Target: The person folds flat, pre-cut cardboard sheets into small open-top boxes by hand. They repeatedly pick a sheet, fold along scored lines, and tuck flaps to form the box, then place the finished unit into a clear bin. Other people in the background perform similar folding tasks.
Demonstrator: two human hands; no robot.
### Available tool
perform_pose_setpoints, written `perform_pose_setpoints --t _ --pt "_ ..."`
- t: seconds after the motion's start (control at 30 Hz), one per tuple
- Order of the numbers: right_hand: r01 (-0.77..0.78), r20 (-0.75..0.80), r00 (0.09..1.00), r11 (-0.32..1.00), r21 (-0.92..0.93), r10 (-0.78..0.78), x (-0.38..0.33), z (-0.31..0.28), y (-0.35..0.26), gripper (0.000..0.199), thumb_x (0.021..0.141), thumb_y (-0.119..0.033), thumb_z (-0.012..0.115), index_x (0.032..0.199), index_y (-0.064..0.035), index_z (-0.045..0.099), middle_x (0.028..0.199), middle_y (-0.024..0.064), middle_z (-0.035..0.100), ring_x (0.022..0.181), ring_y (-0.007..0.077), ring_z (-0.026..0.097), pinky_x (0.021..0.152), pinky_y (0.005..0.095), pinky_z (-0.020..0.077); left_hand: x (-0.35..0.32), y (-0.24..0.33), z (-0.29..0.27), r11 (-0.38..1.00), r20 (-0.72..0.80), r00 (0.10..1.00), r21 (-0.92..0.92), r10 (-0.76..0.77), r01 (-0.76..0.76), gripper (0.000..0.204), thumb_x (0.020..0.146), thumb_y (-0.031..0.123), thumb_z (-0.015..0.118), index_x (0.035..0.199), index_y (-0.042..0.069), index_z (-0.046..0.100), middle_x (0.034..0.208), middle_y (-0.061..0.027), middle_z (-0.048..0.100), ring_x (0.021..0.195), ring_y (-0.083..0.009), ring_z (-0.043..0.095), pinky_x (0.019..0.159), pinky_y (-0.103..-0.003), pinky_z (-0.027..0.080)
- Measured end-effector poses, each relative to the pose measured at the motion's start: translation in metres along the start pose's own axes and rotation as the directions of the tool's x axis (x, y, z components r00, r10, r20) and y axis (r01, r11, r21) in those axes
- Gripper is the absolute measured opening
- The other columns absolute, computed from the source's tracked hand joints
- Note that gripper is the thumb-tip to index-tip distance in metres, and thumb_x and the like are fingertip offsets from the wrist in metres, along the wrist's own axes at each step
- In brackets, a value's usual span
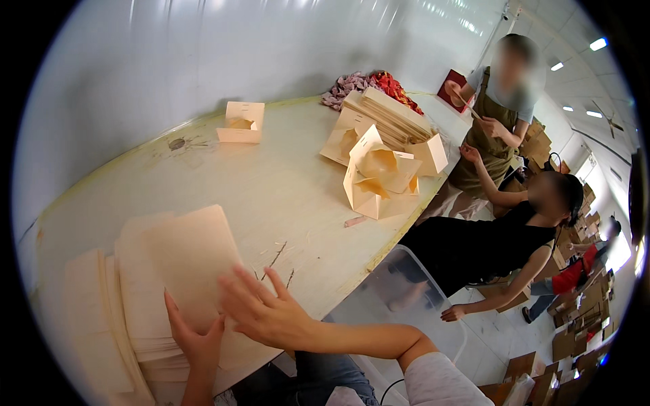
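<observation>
A stack of thin, pale wooden sheets (pixel 176 271) lies on the near left part of the cream table (pixel 284 183). My left hand (pixel 193 338) rests flat on the stack's near edge, fingers apart. Over the same stack, a little to the right, my right hand (pixel 261 308) reaches with spread fingers and touches the top sheet. Neither hand grips anything. A second pile of sheets (pixel 91 325) lies further left, partly cut off by the picture's rim.
A small open wooden box (pixel 242 122) stands at the back. Several folded boxes (pixel 379 172), flat boards (pixel 396 115) and a cloth heap (pixel 369 84) fill the far right. Two other people (pixel 501 230) stand along the right edge, by a clear plastic bin (pixel 399 291).
</observation>
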State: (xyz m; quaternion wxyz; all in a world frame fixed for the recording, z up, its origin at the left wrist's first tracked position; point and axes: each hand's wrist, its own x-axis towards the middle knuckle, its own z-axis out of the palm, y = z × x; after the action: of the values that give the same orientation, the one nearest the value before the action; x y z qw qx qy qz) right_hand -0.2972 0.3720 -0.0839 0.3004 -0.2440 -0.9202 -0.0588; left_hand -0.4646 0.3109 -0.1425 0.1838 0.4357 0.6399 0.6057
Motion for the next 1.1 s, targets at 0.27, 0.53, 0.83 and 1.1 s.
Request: perform_pose_setpoints --t 0.27,0.53,0.83,1.1 --pt "0.216 0.144 0.952 0.927 0.306 -0.269 0.006 0.018 0.031 0.045 0.076 -0.032 0.067 0.111 -0.0058 0.058 0.135 0.0143 0.039 0.135 0.0288 0.025 0.102 0.0587 0.0244 0.002 0.002 -0.001 0.999 0.059 0.998 0.041 0.016 -0.018 0.083 0.064 -0.004 0.072 0.136 -0.006 0.031 0.128 -0.0188 0.048 0.117 -0.0258 0.05 0.096 -0.034 0.042" --pt "0.206 0.113 0.961 0.925 0.319 -0.253 0.01 0.02 0.031 0.036 0.078 -0.03 0.066 0.104 -0.0064 0.058 0.135 0.0146 0.039 0.135 0.0292 0.025 0.102 0.0585 0.0248 0.007 0.009 0.0 0.993 0.103 0.993 -0.091 -0.063 0.073 0.08 0.067 -0.004 0.071 0.136 -0.009 0.03 0.124 -0.0184 0.051 0.111 -0.0216 0.053 0.092 -0.032 0.045" --pt "-0.001 -0.112 0.993 0.949 0.316 0.038 -0.011 0.016 0.025 0.033 0.072 -0.016 0.071 0.1 -0.0046 0.058 0.124 0.0149 0.047 0.122 0.0323 0.041 0.095 0.0542 0.0332 0.006 0.003 0.001 0.998 0.058 0.998 -0.053 -0.032 0.035 0.081 0.067 0.001 0.072 0.136 -0.007 0.031 0.129 -0.0186 0.048 0.116 -0.0216 0.049 0.096 -0.032 0.041" --pt "-0.855 0.515 0.518 0.432 0.287 0.683 -0.103 -0.035 -0.033 0.077 0.082 -0.038 0.064 0.134 0.0034 0.025 0.058 0.0061 0.058 0.049 0.0232 0.058 0.046 0.0321 0.044 0.022 -0.009 -0.027 0.604 0.354 0.934 -0.735 -0.046 0.308 0.061 0.093 0.032 0.049 0.142 0.005 0.025 0.132 -0.0243 0.043 0.067 -0.0155 0.06 0.035 -0.026 0.045"
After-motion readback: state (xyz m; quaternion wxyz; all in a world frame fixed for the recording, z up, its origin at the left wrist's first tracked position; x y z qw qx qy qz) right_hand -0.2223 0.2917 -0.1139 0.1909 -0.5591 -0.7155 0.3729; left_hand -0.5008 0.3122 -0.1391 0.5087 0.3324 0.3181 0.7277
